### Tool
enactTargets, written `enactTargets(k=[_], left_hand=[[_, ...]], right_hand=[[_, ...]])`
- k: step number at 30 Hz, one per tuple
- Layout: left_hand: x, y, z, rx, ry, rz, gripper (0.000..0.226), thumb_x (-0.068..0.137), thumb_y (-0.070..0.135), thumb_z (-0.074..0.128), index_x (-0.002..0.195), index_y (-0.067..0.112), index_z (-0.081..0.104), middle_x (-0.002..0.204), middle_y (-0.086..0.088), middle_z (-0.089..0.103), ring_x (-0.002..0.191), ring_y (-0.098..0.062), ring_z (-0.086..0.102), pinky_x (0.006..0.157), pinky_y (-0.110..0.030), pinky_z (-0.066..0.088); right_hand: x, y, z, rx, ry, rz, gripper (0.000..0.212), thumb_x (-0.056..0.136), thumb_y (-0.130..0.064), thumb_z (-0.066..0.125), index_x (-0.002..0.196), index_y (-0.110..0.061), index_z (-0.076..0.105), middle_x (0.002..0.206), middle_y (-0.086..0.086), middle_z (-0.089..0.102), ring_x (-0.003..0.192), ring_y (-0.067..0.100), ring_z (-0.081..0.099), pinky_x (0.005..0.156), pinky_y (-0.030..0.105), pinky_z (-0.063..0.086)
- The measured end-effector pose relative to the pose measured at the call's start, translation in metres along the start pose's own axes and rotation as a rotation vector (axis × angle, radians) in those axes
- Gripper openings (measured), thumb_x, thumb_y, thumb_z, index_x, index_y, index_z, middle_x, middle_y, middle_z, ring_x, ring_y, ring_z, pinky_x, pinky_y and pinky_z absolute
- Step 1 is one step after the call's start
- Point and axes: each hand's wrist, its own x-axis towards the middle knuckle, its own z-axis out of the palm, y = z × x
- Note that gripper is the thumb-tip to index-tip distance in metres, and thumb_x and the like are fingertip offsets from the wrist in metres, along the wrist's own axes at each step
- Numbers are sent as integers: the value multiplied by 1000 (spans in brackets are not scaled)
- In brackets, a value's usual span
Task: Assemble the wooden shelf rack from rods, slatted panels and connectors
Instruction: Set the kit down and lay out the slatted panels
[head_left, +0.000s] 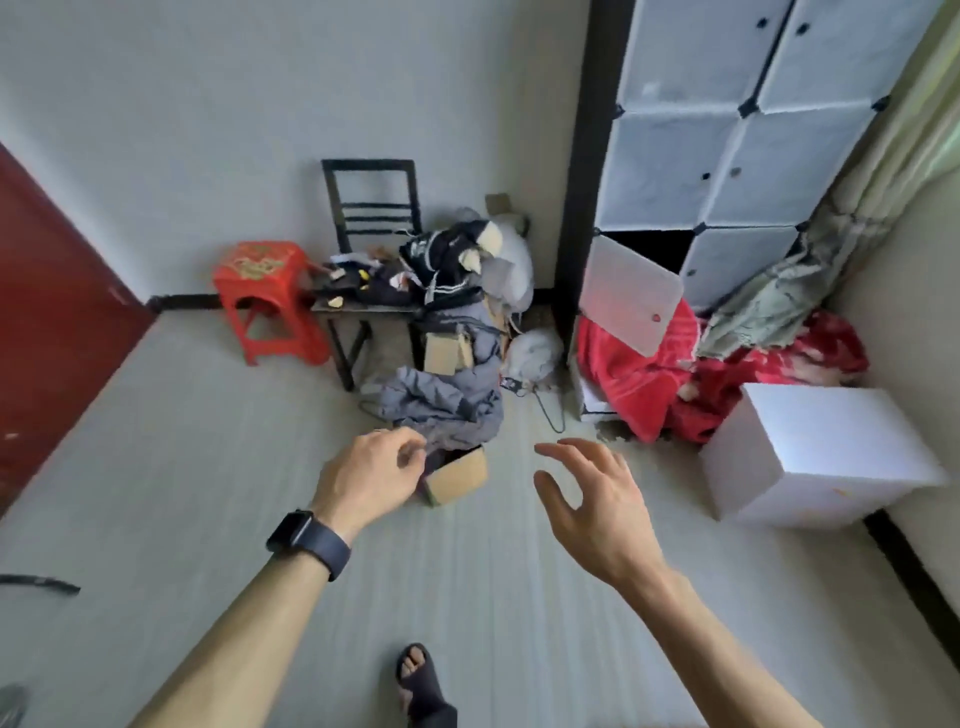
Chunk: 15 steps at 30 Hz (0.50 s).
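On the floor (182, 467): red stool (260, 296), cluttered chair (369, 165).

Glossy red plastic stool (265, 296); matt black wooden chair (371, 197); crumpled grey cloth garment (447, 400); small brown cardboard box (460, 475); smooth white foam box (821, 452); translucent plastic cabinet panels (727, 130).

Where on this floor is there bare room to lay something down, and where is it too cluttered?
Bare floor spreads widely between the red door and the red stool, and a narrower strip lies between the cardboard box and the white box. It is crowded along the wall, from the black chair piled with clothes to the red blanket.
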Motion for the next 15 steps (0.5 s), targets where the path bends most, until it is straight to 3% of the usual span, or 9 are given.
enactTargets(k=[6, 10, 15], left_hand=[[58, -156, -53, -20, 77, -216, 26, 98, 41, 51, 121, 38, 63, 121, 11, 69, 111, -22, 64, 83, -33, 52], [119, -239, -91, -36, 56, -281, 28, 99, 38, 50, 125, 36, 62, 126, 10, 67, 113, -20, 63, 83, -33, 53], [195, -320, -140, -14, 28, -346, 28, 99, 38, 50, 124, 34, 61, 125, 8, 65, 110, -20, 63, 83, -33, 52]], right_hand=[[122, -94, 125, -28, -184, -170, 34, 98, -36, 63, 132, -32, 65, 134, -4, 58, 121, 26, 51, 99, 31, 43], [208, -159, 200, -18, -258, -200, 30, 96, -29, 66, 126, -31, 69, 128, -1, 62, 117, 30, 53, 98, 36, 44], [304, -217, 265, -51, -326, -196, 34, 98, -31, 61, 132, -30, 65, 135, -3, 59, 122, 29, 50, 102, 37, 43]])
